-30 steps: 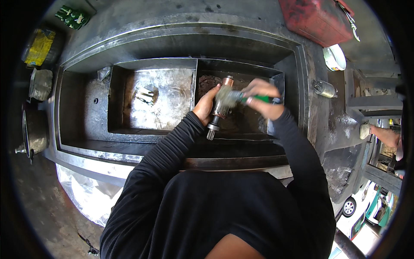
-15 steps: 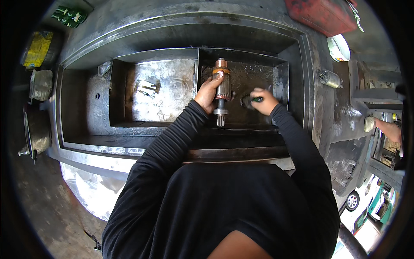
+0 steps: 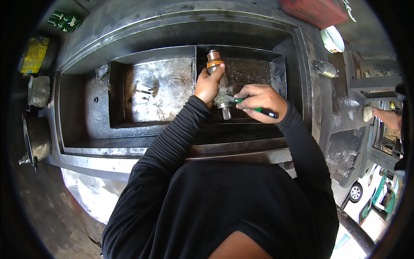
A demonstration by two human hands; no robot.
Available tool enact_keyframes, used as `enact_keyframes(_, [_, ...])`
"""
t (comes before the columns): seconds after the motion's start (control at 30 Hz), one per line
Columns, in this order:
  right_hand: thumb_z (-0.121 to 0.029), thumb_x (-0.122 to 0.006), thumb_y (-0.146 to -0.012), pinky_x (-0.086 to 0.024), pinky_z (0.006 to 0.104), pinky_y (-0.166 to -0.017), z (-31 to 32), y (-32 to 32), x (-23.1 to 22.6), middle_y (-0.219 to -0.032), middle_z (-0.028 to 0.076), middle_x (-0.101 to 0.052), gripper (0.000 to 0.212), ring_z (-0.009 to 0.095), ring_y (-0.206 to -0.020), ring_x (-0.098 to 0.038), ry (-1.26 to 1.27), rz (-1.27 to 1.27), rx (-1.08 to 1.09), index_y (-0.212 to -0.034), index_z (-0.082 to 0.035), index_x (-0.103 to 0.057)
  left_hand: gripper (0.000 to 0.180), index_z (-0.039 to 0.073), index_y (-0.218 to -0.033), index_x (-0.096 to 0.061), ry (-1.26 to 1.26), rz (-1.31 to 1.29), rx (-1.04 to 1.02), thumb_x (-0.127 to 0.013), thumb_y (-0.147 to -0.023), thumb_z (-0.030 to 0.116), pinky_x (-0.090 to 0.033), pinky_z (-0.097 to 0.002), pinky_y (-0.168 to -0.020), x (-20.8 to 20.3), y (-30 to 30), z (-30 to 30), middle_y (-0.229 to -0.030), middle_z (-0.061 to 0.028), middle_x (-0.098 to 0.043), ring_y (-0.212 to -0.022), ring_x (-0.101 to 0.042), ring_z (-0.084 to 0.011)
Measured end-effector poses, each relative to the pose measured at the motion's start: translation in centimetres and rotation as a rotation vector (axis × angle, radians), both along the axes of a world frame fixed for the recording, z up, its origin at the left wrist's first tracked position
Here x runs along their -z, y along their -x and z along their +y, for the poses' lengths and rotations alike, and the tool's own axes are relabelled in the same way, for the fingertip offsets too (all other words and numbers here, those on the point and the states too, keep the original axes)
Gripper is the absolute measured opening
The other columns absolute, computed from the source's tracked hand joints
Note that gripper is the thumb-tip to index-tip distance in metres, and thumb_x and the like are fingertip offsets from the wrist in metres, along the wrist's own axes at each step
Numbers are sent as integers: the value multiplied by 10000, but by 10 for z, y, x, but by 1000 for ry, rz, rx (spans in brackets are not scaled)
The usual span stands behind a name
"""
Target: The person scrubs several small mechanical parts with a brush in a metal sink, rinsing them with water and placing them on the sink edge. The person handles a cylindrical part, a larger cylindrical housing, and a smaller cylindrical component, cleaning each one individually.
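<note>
Fingers of left hand [image 3: 207, 87] wrapped around one motor armature [image 3: 222, 80]; one green-handled brush [image 3: 238, 100] clasped by right hand [image 3: 266, 100], tip against armature, left of its fingers.

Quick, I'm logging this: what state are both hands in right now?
Left hand: closed around the copper-ended metal rotor.
Right hand: closed, holding the green-and-black-handled brush against the rotor.

No txt, labels or nos. legible.
</note>
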State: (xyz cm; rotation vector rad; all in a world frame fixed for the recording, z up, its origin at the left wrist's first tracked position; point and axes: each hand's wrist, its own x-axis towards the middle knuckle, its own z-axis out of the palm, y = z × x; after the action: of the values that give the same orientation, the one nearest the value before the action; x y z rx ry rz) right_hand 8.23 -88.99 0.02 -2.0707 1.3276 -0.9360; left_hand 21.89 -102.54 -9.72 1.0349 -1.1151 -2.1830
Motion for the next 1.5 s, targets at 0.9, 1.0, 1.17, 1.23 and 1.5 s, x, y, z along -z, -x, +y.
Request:
enact_keyframes(0.9, [7, -624, -764, -504, 355, -666, 32, 5, 3, -942, 150, -615, 144, 318, -768, -640, -86, -34, 167, -900, -18, -664, 431, -51, -1043, -544, 202, -42, 26, -723, -861, 296, -484, -304, -701, 8, 5, 9, -887, -88, -629, -774, -582, -136])
enact_keyframes(1.0, [-17, -645, -751, -503, 361, -660, 44, 15, -8, -908, 141, -597, 111, 305, -768, -636, -99, 231, 232, -861, -24, -639, 425, -53, -1026, -544, 234, -82, -4, -726, -858, 292, -484, -304, -696, 10, 7, 6, -875, -91, -629, -768, -584, -140])
enact_keyframes(1.17, [-41, -678, -702, -506, 394, -639, 31, -22, -13, -905, 121, -575, 169, 311, -769, -620, 88, 320, 130, -856, -42, -609, 418, -57, -1007, -550, 128, -88, -48, -729, -853, 287, -492, -311, -667, 9, 6, 9, -860, -96, -626, -718, -591, -152])
enact_keyframes(1.23, [-39, -669, -705, -495, 415, -656, 34, -17, -2, -888, 118, -556, 171, 321, -782, -601, 83, 227, 211, -859, -47, -595, 413, -57, -1010, -552, 35, -46, -68, -725, -857, 286, -495, -314, -667, 2, 4, 12, -857, -96, -624, -717, -594, -153])
enact_keyframes(1.5, [16, -650, -731, -527, 347, -681, 40, -26, -13, -913, 145, -620, 151, 298, -772, -660, 77, 100, 367, -874, -25, -677, 410, -43, -1094, -535, -125, -34, -43, -676, -886, 281, -494, -315, -719, -6, 2, 5, -897, -81, -610, -752, -592, -159])
